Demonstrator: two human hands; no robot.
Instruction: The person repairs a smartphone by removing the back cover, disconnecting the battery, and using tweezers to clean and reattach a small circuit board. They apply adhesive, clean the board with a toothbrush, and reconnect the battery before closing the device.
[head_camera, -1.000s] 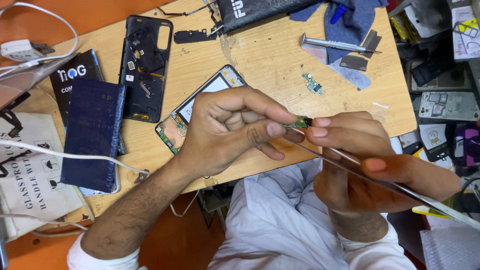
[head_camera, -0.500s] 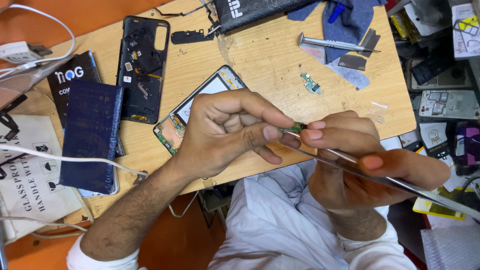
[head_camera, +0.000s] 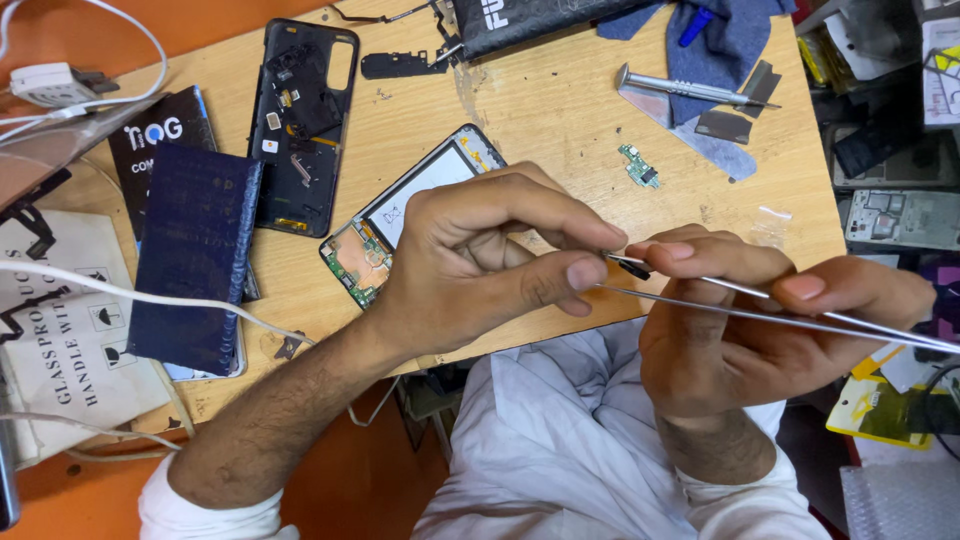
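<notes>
Bare left hand (head_camera: 470, 265) and bare right hand (head_camera: 720, 330), no rings or gloves. Forearms uncovered, with dark hair. White sleeves (head_camera: 205, 505) rolled up well behind the wrists, bunched into soft folds. Below and between the hands, a white garment (head_camera: 560, 440) of the same cloth, creased and loose.

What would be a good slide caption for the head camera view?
Left hand and right hand with tweezers grip a tiny dark part above an opened phone.
</notes>
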